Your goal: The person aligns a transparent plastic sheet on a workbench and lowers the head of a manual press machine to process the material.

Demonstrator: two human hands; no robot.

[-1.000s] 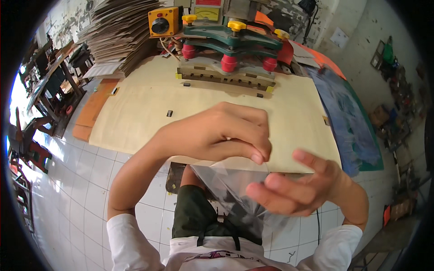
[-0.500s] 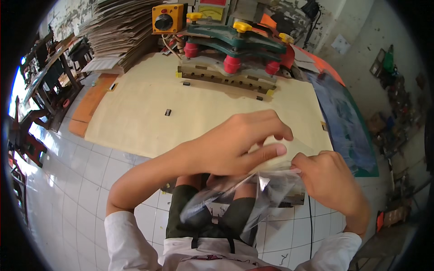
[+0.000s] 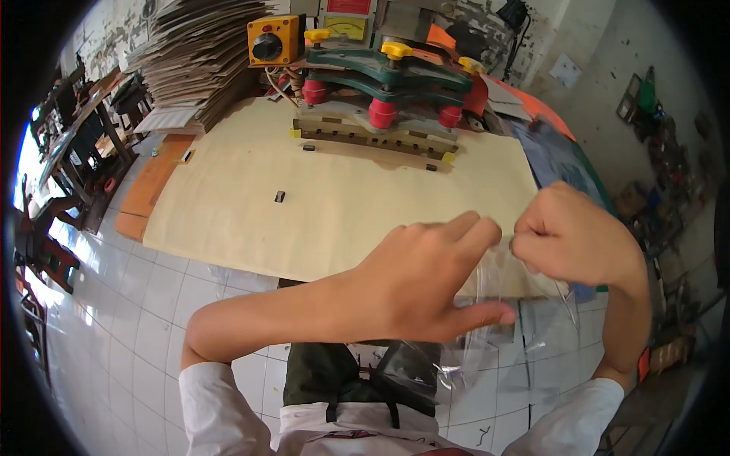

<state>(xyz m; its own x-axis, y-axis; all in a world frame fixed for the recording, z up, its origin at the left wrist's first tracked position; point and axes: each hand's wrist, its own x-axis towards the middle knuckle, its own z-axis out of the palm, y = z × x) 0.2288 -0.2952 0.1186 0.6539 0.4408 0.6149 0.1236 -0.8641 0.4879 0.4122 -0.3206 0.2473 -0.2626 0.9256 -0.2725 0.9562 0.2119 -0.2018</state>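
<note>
My left hand (image 3: 430, 277) is over the front edge of the pale yellow sheet covering the table (image 3: 228, 205). Its thumb stretches away from bent fingers, and no grip shows. To its right, my right hand (image 3: 574, 235) is raised with curled fingers, closed on a clear plastic sheet (image 3: 460, 365). The plastic is thin and shiny, hanging below and behind my hands in front of my lap; its outline is hard to follow. Beyond my hands stands a press (image 3: 388, 76) with a green frame, yellow knobs and red cylindrical parts, above a metal bar.
Small dark blocks (image 3: 280, 196) sit on the yellow sheet. A yellow switch box (image 3: 272, 42) and a tall stack of cardboard sheets (image 3: 194, 61) stand at the back left. Blue plastic sheeting (image 3: 536, 148) lies at the right. A cluttered bench (image 3: 80, 137) is far left.
My right hand has risen up and away with the plastic. My left hand has shifted slightly right and lower, its thumb spreading from its fingers. The plastic has swung rightward.
</note>
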